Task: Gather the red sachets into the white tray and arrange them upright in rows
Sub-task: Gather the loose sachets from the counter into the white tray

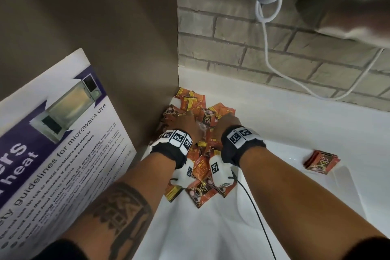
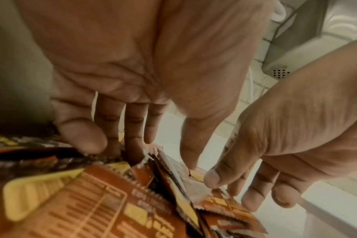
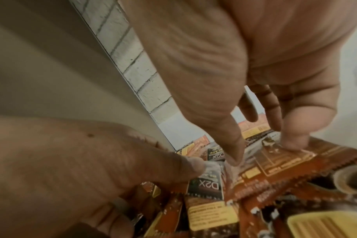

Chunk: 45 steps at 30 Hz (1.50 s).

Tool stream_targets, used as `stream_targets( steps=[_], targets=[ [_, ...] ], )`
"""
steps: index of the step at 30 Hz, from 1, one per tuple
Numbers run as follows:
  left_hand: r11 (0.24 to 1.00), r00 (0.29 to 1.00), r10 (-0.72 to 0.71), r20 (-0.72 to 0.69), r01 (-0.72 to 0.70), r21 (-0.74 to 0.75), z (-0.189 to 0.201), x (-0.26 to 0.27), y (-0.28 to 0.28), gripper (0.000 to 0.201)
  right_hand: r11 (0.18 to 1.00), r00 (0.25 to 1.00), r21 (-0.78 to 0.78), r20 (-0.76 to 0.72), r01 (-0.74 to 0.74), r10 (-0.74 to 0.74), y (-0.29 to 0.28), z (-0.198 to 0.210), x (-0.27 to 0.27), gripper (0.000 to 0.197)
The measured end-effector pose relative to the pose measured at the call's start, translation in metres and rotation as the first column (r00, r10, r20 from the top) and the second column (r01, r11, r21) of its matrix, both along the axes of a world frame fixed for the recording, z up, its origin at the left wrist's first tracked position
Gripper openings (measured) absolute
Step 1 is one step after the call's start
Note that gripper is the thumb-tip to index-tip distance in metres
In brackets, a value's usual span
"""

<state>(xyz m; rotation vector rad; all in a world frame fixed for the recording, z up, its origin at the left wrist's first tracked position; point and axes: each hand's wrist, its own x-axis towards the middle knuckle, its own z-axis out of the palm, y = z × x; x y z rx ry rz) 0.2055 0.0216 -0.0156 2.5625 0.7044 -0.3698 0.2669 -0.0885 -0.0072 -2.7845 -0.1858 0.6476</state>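
Nearest, at the left, leans a white-and-purple laminated poster (image 1: pixel 54 133) reading "guidelines for microwave use". Beyond it, a loose heap of red foil sachets (image 1: pixel 199 172) with yellow label panels, some marked "D2X" and "BLACK", lies on the white countertop (image 1: pixel 285 124) in the corner. Both hands rest on the heap with fingers spread and extended, the left hand (image 1: pixel 188 121) and right hand (image 1: pixel 229 121) pressing fingertips onto sachets, neither grasping. A small stacked bundle of sachets (image 1: pixel 321 161) sits well apart at right. Farther back, a white cable (image 1: pixel 267 25) hangs on pale brick wall (image 1: pixel 232 34).

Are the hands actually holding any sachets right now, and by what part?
Neither clearly grips one. Both hands rest fingertips on the sachet pile, fingers extended.
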Motion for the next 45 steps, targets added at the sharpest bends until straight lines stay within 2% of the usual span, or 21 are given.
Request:
stream_targets(
  steps=[5, 6, 8, 10, 13, 14, 16, 17, 18, 19, 20, 21, 22, 23, 24, 25, 28, 35, 39, 43, 45],
  targets=[
    [0.997, 0.999, 0.050, -0.014, -0.051, -0.060, -0.010, 0.004, 0.003, 0.059, 0.983, 0.982, -0.061, -0.086, -0.172, 0.166, -0.007, -0.005, 0.007, 0.014],
    [0.994, 0.998, 0.065, -0.002, -0.065, -0.085, -0.012, 0.004, 0.004, 0.054, 0.969, 0.976, -0.126, -0.087, -0.212, 0.202, -0.007, -0.004, 0.006, 0.017],
    [0.986, 0.995, 0.089, 0.034, -0.083, -0.147, -0.012, 0.003, 0.006, 0.037, 0.960, 0.956, -0.072, -0.133, -0.271, 0.260, -0.010, -0.005, 0.009, 0.015],
    [0.985, 0.994, 0.090, 0.061, -0.080, -0.153, -0.010, 0.000, 0.010, 0.018, 0.954, 0.946, -0.063, -0.168, -0.293, 0.279, -0.012, 0.002, 0.010, 0.035],
    [0.990, 0.990, 0.090, 0.108, -0.077, -0.120, -0.003, 0.000, 0.017, 0.018, 0.939, 0.941, -0.089, -0.100, -0.332, 0.323, -0.014, 0.016, 0.017, 0.032],
    [0.989, 0.987, 0.100, 0.122, -0.085, -0.121, -0.002, 0.002, 0.020, 0.020, 0.905, 0.917, -0.154, -0.082, -0.398, 0.390, -0.015, 0.020, 0.021, 0.031],
    [0.988, 0.983, 0.119, 0.142, -0.103, -0.116, 0.003, 0.005, 0.026, 0.034, 0.902, 0.925, -0.203, -0.087, -0.381, 0.371, -0.014, 0.017, 0.032, 0.033],
    [0.988, 0.984, 0.121, 0.130, -0.107, -0.107, 0.005, 0.005, 0.027, 0.039, 0.941, 0.953, -0.158, -0.092, -0.299, 0.288, -0.011, 0.016, 0.035, 0.034],
    [0.990, 0.986, 0.119, 0.117, -0.108, -0.092, 0.005, 0.007, 0.028, 0.042, 0.923, 0.941, -0.186, -0.041, -0.336, 0.335, -0.010, 0.014, 0.040, 0.035],
    [0.990, 0.988, 0.120, 0.098, -0.112, -0.080, 0.005, 0.008, 0.028, 0.045, 0.949, 0.960, -0.142, -0.025, -0.281, 0.280, -0.006, 0.014, 0.043, 0.035],
    [0.991, 0.988, 0.121, 0.091, -0.115, -0.072, 0.004, 0.009, 0.029, 0.049, 0.932, 0.949, -0.183, -0.068, -0.314, 0.307, 0.000, 0.010, 0.049, 0.033],
    [0.990, 0.989, 0.127, 0.077, -0.122, -0.069, 0.001, 0.009, 0.029, 0.056, 0.962, 0.967, -0.112, -0.088, -0.250, 0.241, 0.003, 0.006, 0.050, 0.032],
    [0.989, 0.989, 0.135, 0.063, -0.131, -0.070, -0.002, 0.010, 0.030, 0.062, 0.956, 0.966, -0.140, -0.075, -0.257, 0.249, 0.004, -0.001, 0.054, 0.030],
    [0.989, 0.990, 0.135, 0.050, -0.131, -0.070, -0.005, 0.010, 0.030, 0.067, 0.963, 0.966, -0.088, -0.077, -0.253, 0.247, 0.008, -0.006, 0.055, 0.026],
    [0.990, 0.991, 0.127, 0.036, -0.124, -0.069, -0.009, 0.010, 0.030, 0.070, 0.987, 0.977, -0.021, -0.143, -0.161, 0.157, 0.012, -0.013, 0.059, 0.019],
    [0.991, 0.993, 0.116, 0.020, -0.114, -0.071, -0.011, 0.010, 0.029, 0.072, 0.988, 0.979, 0.029, -0.130, -0.151, 0.154, 0.015, -0.021, 0.061, 0.011],
    [0.993, 0.995, 0.097, 0.008, -0.096, -0.071, -0.019, 0.012, 0.029, 0.073, 0.973, 0.974, -0.069, -0.070, -0.222, 0.217, 0.032, -0.047, 0.072, 0.019],
    [0.990, 0.997, 0.065, -0.044, -0.070, -0.119, -0.027, 0.013, 0.031, 0.082, 0.963, 0.965, -0.066, -0.010, -0.262, 0.262, 0.039, -0.045, 0.073, 0.011],
    [0.988, 0.996, 0.080, -0.029, -0.083, -0.128, -0.026, 0.015, 0.032, 0.077, 0.964, 0.964, -0.040, 0.022, -0.263, 0.264, 0.038, -0.046, 0.079, 0.008],
    [0.981, 0.994, 0.112, -0.007, -0.112, -0.160, -0.025, 0.014, 0.031, 0.074, 0.960, 0.957, -0.028, 0.074, -0.279, 0.280, 0.020, -0.026, 0.086, 0.030],
    [0.979, 0.993, 0.116, 0.003, -0.114, -0.167, -0.025, 0.012, 0.031, 0.068, 0.971, 0.969, 0.031, 0.073, -0.237, 0.234, 0.008, -0.007, 0.085, 0.037]
  ],
)
